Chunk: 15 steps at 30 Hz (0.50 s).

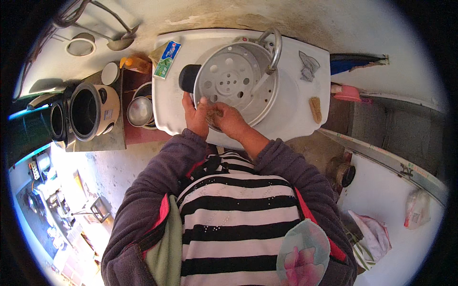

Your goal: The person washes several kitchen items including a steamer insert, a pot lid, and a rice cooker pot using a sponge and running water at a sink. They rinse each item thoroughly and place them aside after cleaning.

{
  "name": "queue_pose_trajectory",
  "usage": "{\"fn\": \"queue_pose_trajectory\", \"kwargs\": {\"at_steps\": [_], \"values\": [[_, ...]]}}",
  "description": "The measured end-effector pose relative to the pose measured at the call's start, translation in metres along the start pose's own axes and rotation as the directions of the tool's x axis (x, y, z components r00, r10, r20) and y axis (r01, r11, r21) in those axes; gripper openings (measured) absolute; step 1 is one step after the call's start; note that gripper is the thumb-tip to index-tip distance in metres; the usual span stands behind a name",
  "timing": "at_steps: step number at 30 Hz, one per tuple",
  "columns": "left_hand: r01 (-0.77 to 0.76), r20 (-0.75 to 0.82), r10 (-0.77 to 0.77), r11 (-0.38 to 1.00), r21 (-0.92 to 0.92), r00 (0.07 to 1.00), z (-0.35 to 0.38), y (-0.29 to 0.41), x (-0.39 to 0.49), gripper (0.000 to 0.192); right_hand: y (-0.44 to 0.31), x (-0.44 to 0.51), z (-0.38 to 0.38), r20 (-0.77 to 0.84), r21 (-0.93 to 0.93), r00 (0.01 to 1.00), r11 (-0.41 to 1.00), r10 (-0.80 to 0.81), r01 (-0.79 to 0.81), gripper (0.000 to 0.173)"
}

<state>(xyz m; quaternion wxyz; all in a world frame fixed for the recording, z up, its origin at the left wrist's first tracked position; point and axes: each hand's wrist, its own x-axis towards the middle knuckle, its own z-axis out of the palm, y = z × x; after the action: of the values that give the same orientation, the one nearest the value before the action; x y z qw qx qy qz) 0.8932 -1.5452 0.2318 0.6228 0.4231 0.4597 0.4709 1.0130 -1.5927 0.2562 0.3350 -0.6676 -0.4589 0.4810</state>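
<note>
A round metal steamer pot (229, 68) with a perforated bottom lies tilted in the white washbasin (293, 125), its black handle (189, 78) towards the left. Water runs from the curved metal faucet (277, 50) into it. My left hand (196, 116) grips the pot's near left rim just below the handle. Pressed against the inside of the near rim, my right hand (229, 119) holds a brownish scrubbing pad (214, 116), partly hidden by the fingers.
A toothpaste box (167, 60) lies on the basin's left ledge; a grey mesh cloth (308, 66) and a brown scouring pad (315, 110) are on the right. Left of the basin stand metal bowls (139, 111), an orange pump bottle (137, 65) and a rice cooker (94, 111). Ladles (121, 43) hang on the wall.
</note>
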Motion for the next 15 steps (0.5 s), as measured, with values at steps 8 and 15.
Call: {"fn": "queue_pose_trajectory", "kwargs": {"at_steps": [8, 15], "values": [[0.270, 0.075, -0.260, 0.937, -0.224, 0.963, 0.011, 0.010, 0.005, 0.049, 0.041, 0.018, -0.098, -0.069, -0.817, 0.985, 0.576, -0.159, 0.035, 0.019], [0.456, 0.066, -0.456, 0.850, -0.262, 0.888, 0.047, 0.016, -0.023, 0.046, 0.041, 0.062, -0.117, -0.530, -0.479, 0.837, 0.862, -0.136, -0.163, 0.022]]}}
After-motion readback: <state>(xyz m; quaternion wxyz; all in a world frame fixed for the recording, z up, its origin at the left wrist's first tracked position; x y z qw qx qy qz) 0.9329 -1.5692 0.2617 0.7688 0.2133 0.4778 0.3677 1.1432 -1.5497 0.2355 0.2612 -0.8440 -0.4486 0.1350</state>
